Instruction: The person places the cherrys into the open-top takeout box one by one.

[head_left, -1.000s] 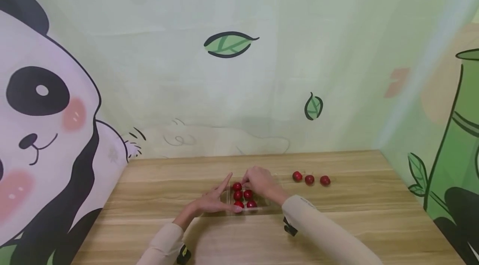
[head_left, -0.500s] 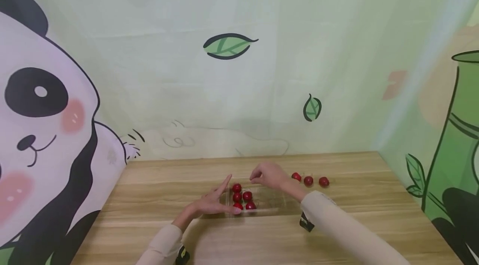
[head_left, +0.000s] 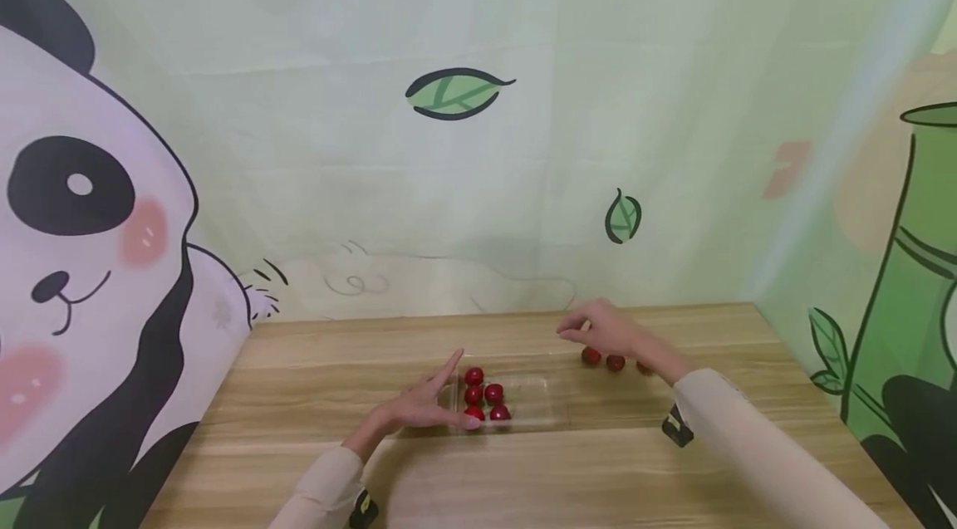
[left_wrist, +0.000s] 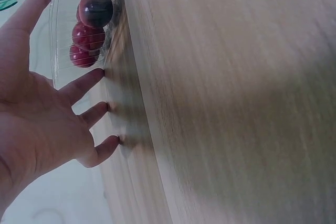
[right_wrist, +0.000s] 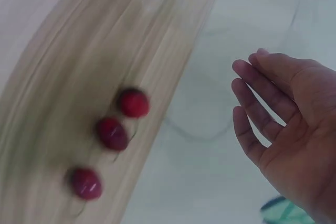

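Several red cherries (head_left: 494,394) sit in the left half of a clear plastic box (head_left: 534,404) on the table. My left hand (head_left: 420,406) is spread at the box's left end, its thumb along the near side; in the left wrist view its fingers (left_wrist: 84,85) are straight and apart, some tips on the tabletop. My right hand (head_left: 604,330) hovers above and behind three loose cherries (head_left: 615,363) to the right of the box. In the right wrist view its fingers are loosely bent and the palm holds nothing, with the cherries (right_wrist: 112,134) well apart from it.
The wooden table (head_left: 478,479) ends at a pale green backdrop (head_left: 478,180) printed with a panda and leaves. The far table edge lies just behind my right hand. Stems show on the loose cherries.
My right hand has left the box and moved right and up, toward the loose cherries. Several cherries stay in the box, and my left hand has kept its place.
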`<state>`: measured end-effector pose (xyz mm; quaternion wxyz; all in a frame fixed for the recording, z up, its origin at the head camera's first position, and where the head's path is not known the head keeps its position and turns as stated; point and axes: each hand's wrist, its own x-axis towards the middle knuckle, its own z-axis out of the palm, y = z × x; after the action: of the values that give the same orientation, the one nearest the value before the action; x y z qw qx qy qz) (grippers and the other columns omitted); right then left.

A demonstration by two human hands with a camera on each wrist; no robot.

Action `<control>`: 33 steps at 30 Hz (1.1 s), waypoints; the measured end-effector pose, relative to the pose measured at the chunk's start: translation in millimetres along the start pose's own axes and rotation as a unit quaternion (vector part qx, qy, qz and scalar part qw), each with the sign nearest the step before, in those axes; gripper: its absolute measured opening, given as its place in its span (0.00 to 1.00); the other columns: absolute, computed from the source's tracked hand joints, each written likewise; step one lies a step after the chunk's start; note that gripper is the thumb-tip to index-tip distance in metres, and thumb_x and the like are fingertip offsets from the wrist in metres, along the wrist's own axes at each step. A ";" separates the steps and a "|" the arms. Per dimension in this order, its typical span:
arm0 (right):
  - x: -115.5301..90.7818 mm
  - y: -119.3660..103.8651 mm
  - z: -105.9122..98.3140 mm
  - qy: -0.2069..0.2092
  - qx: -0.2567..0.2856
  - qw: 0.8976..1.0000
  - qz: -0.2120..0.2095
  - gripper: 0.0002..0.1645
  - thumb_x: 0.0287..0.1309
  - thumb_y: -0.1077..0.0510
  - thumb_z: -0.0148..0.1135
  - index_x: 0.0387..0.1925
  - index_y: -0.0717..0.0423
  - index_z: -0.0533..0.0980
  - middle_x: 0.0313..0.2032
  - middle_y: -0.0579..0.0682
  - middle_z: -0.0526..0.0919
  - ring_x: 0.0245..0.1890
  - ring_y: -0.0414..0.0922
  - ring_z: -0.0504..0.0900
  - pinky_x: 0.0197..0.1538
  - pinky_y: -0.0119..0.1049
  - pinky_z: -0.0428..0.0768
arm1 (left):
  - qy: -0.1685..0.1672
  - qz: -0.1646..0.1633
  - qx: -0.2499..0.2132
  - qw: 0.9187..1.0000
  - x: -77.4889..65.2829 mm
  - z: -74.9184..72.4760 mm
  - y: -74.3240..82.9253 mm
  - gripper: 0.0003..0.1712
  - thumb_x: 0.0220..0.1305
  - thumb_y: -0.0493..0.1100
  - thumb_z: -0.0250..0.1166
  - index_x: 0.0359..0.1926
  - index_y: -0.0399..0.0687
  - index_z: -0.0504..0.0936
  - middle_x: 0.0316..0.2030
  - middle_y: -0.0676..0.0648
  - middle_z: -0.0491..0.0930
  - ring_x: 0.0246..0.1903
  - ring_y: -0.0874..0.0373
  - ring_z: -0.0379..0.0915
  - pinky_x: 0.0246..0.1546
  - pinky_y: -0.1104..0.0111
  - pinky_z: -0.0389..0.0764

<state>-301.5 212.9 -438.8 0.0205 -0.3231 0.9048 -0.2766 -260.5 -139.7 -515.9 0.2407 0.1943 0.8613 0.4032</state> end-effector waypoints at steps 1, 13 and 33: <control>-5.6 3.8 -2.3 0.005 0.000 1.000 0.005 0.10 0.68 0.62 0.63 0.44 0.63 0.87 0.41 0.56 0.91 0.41 0.46 0.88 0.44 0.36 0.86 | 0.000 -0.001 0.000 1.000 -0.1 0.2 -0.1 0.73 0.53 0.67 0.75 0.83 0.60 0.33 0.77 0.33 0.57 0.77 0.29 0.47 0.72 0.30 0.51; -61.1 59.3 -15.0 0.015 -0.011 0.998 0.062 0.11 0.66 0.66 0.63 0.46 0.68 0.85 0.45 0.62 0.90 0.48 0.58 0.88 0.50 0.51 0.87 | -0.007 0.010 -0.028 1.000 -0.3 -1.2 -0.4 0.73 0.53 0.64 0.77 0.83 0.65 0.32 0.78 0.32 0.55 0.77 0.28 0.46 0.72 0.29 0.51; -116.1 115.5 12.5 0.074 0.012 0.989 0.124 0.13 0.62 0.69 0.63 0.47 0.74 0.82 0.47 0.73 0.85 0.46 0.67 0.87 0.49 0.56 0.86 | -0.002 0.010 -0.022 1.000 0.3 1.7 -2.8 0.72 0.54 0.65 0.76 0.83 0.65 0.32 0.77 0.32 0.57 0.77 0.28 0.46 0.72 0.29 0.52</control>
<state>-273.3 349.7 -525.1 -0.0083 -0.1863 0.9335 -0.3061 -260.2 -140.2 -519.1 0.2428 0.1986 0.8495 0.4242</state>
